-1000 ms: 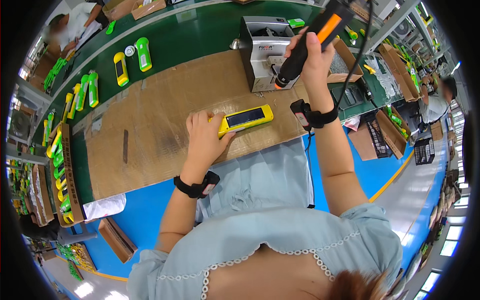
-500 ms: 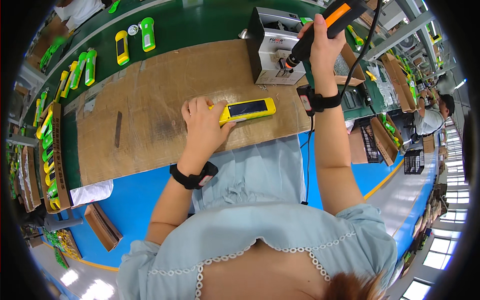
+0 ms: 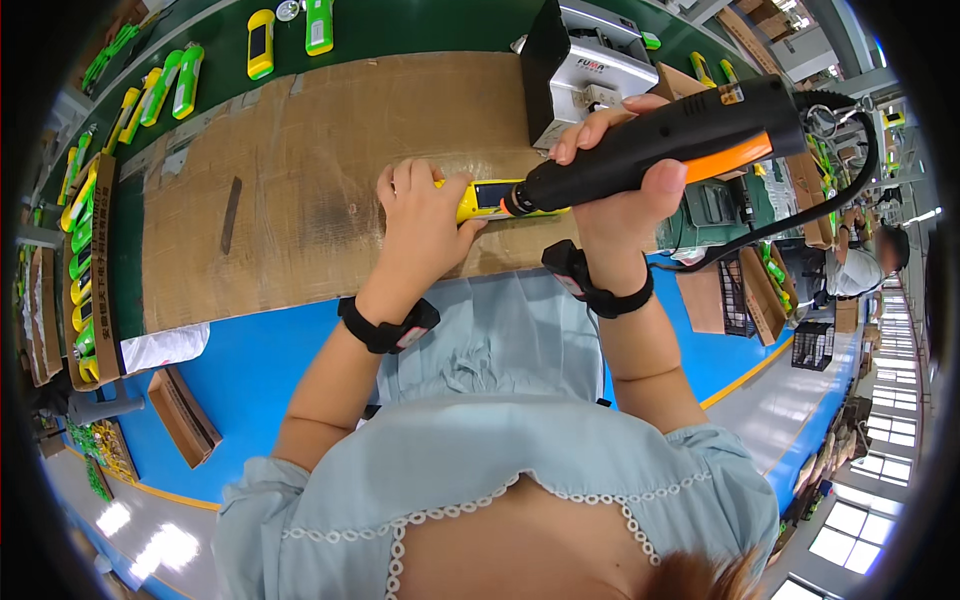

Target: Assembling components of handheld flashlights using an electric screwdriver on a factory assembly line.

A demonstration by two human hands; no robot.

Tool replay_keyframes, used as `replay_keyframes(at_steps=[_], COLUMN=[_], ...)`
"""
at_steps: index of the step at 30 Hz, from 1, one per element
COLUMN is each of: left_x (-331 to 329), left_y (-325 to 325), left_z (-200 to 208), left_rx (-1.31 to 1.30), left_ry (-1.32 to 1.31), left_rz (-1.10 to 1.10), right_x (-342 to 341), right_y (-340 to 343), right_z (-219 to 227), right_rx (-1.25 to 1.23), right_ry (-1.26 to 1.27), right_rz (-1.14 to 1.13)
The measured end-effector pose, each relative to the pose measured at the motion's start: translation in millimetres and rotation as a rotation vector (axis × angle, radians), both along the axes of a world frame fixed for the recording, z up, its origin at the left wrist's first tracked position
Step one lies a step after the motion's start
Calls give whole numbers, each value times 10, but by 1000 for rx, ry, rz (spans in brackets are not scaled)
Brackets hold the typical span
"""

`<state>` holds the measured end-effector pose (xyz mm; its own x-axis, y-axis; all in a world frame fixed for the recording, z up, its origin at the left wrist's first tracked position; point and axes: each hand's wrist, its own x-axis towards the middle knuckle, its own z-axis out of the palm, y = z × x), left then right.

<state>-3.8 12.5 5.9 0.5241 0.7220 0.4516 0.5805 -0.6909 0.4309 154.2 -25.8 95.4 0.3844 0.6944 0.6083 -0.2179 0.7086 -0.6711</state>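
On the cardboard sheet (image 3: 330,150) lies a yellow flashlight (image 3: 468,206) with a dark panel on its upper face. My left hand (image 3: 425,220) grips its left end, with fingers over the top and thumb along the near side. In my right hand (image 3: 625,195) is a black electric screwdriver (image 3: 650,145) with an orange lever, its fingers wrapped round the body. The orange tip of the screwdriver is at the flashlight's middle; whether it touches a screw cannot be made out. The tool and my right hand hide most of the flashlight's right part.
A grey-and-black screw feeder (image 3: 590,75) stands beyond my right hand. Yellow and green flashlights (image 3: 260,45) lie along the far green bench. A carton of flashlights (image 3: 105,290) stands at the left. The screwdriver's black cable (image 3: 800,215) loops at the right, where another person (image 3: 862,255) sits farther off.
My right hand has brought the screwdriver from the screw feeder leftward and nearer, down to the flashlight. The left hand keeps its hold on the flashlight.
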Motion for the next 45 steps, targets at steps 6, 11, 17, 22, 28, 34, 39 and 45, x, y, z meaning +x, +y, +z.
replay_keyframes(at_steps=[6,11,17,22,28,34,39,45], left_x=[17,15,6,0,14,-4,0,-23], left_y=[13,14,19,35,52,55,9,-28], left_z=[-2,-27,-33,-42,-21,-20,-34,43], left_rx=[-8,5,-15,-26,-10,1,-4,-65], left_ry=[-10,-21,-5,-28,-1,36,87,143], left_rz=[-4,2,-5,-41,-48,-71,-107,-165], right_x=[-89,-135,-172,-212,-197,-151,-99,253], right_y=[76,114,156,183,205,252,166,43], right_z=[-99,-132,-251,-277,-253,-223,-226,394], right_rx=[3,11,-58,-67,-80,-79,-86,163], right_ry=[-10,-7,-42,-52,-86,-120,-105,-49], right_rz=[21,30,62,89,74,145,104,-16])
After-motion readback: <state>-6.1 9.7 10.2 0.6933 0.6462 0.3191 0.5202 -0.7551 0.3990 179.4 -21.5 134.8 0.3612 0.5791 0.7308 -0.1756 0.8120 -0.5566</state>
